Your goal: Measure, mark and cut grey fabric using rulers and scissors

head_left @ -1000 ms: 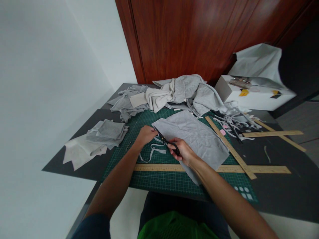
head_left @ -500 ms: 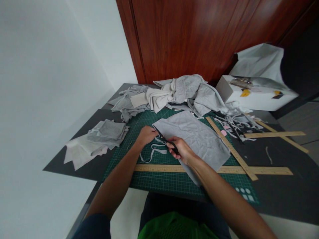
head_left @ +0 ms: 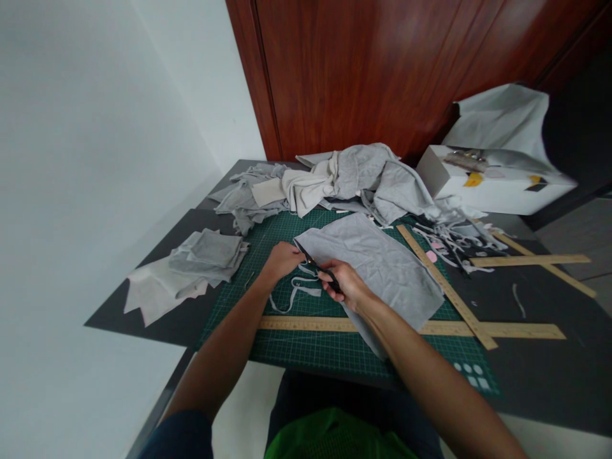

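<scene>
Dim, diffuse light; faint sheen on wood panel (head_left: 382, 76); edges stretched, detail soft.

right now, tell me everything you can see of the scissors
The scissors look dark, with black handles that seem plastic and a small bright spot near the pivot. The right hand grips the handles, partly covering them. The blades slant forward and left at the left edge of the grey cloth, their tips close to the left hand. How far the blades are open is too small to tell.
</scene>
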Demonstrator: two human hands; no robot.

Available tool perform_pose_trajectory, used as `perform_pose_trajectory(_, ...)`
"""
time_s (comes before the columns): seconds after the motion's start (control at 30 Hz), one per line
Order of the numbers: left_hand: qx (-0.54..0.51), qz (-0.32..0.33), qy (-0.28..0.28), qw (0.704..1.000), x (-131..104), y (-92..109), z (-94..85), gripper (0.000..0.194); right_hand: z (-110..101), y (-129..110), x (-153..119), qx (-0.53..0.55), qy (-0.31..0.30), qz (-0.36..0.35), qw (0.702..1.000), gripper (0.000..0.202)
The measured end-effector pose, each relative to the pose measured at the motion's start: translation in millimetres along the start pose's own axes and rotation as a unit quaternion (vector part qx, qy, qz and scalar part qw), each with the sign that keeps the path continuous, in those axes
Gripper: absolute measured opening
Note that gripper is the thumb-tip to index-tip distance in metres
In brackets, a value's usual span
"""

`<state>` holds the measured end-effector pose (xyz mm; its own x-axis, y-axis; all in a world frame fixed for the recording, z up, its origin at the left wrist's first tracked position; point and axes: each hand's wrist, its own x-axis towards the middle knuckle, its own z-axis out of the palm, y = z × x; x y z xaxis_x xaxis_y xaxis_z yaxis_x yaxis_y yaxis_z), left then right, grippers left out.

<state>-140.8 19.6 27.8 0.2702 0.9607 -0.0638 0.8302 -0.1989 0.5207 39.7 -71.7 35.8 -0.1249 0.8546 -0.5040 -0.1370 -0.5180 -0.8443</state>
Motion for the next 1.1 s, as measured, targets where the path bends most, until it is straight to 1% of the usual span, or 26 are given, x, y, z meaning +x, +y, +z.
perform_pose_trajectory(0.23,0.004,0.007,0.003,1.000,-1.1,-2.2,0.4,0.033,0.1,-3.5,4.2,0.003,-0.001,0.006,1.000,0.027)
perform_pose_trajectory(0.43,0.005,0.010,-0.001,1.000,0.0,-4.3,1.1,0.029,1.7,-5.3,5.4,-0.002,0.005,0.005,1.000,0.025)
perform_pose_trajectory(0.5,-0.001,0.016,-0.004,1.000,1.5,-8.0,-1.8,0.029,-2.1,-5.8,2.2,-0.012,-0.003,-0.001,1.000,0.025)
perform_pose_trajectory(0.57,-0.016,0.022,-0.014,1.000,3.0,-13.2,-7.5,0.026,-9.8,-6.1,-3.3,-0.037,-0.011,-0.023,0.999,0.027)
perform_pose_trajectory(0.63,-0.024,0.023,-0.023,0.999,4.3,-18.4,-14.7,0.021,-21.2,-6.3,-9.9,-0.098,-0.008,-0.056,0.994,0.034)
perform_pose_trajectory(0.67,-0.021,0.022,-0.025,0.999,4.6,-20.5,-18.4,0.019,-27.7,-6.5,-13.3,-0.149,0.002,-0.078,0.986,0.038)
perform_pose_trajectory(0.7,-0.014,0.019,-0.026,0.999,4.7,-21.9,-21.7,0.017,-34.4,-6.8,-16.5,-0.214,0.020,-0.106,0.971,0.041)
perform_pose_trajectory(0.73,-0.004,0.017,-0.026,1.000,4.6,-22.6,-24.8,0.016,-41.0,-7.1,-19.3,-0.285,0.045,-0.138,0.947,0.044)
perform_pose_trajectory(0.8,0.021,0.013,-0.026,0.999,3.8,-22.2,-29.9,0.016,-52.8,-7.4,-24.2,-0.418,0.095,-0.201,0.881,0.050)
perform_pose_trajectory(0.83,0.036,0.013,-0.027,0.999,3.1,-21.5,-32.2,0.018,-57.5,-7.4,-26.1,-0.469,0.111,-0.222,0.847,0.052)
perform_pose_trajectory(0.87,0.053,0.012,-0.028,0.998,2.4,-20.7,-34.6,0.021,-61.3,-7.1,-27.8,-0.509,0.120,-0.232,0.820,0.054)
perform_pose_trajectory(0.9,0.071,0.011,-0.031,0.997,1.6,-20.0,-37.2,0.026,-64.2,-6.5,-29.2,-0.541,0.122,-0.231,0.800,0.054)
perform_pose_trajectory(1.0,0.118,0.004,-0.054,0.991,-0.4,-19.6,-46.0,0.041,-67.9,-3.8,-32.0,-0.603,0.116,-0.210,0.761,0.053)
perform_pose_trajectory(1.1,0.162,-0.003,-0.088,0.983,-4.6,-19.6,-52.0,0.046,-66.8,-1.8,-33.3,-0.638,0.120,-0.210,0.731,0.053)
